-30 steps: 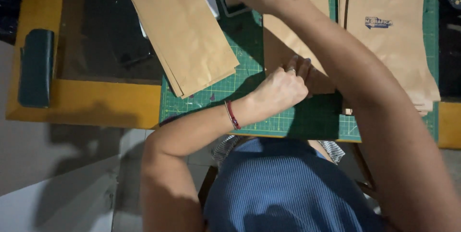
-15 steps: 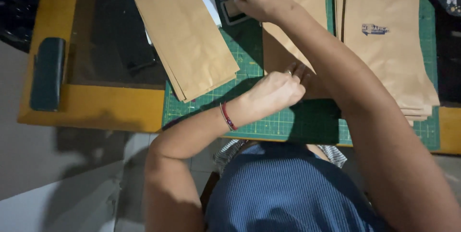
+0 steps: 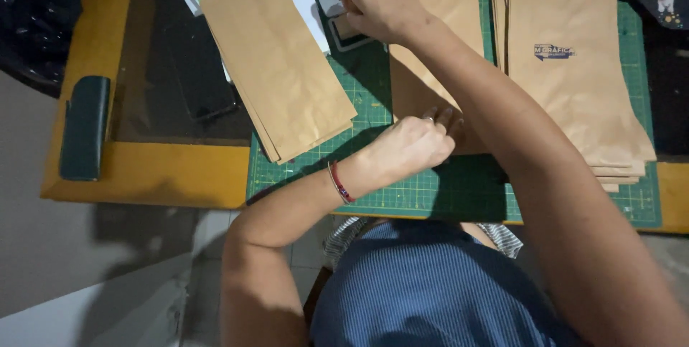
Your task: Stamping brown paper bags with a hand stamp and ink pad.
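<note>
Fingers of the left hand [image 3: 409,147] curl down onto the middle paper bag [image 3: 430,38], pinning its near end to the green cutting mat [image 3: 430,193].
Right hand [image 3: 380,6] closes around what looks like a stamp at an ink pad [image 3: 341,13]; printed bag stack [image 3: 567,67] right, plain stack [image 3: 276,67] left.

A cutting mat [image 3: 430,193] lies on the table [image 3: 143,167]. On it, one stack of paper bags [image 3: 280,67] sits left, a single bag [image 3: 430,38] in the middle, another stack [image 3: 574,67] right. An ink pad [image 3: 334,13] lies between the left stack and the middle bag, and a case [image 3: 85,128] rests at the table's left edge.
</note>
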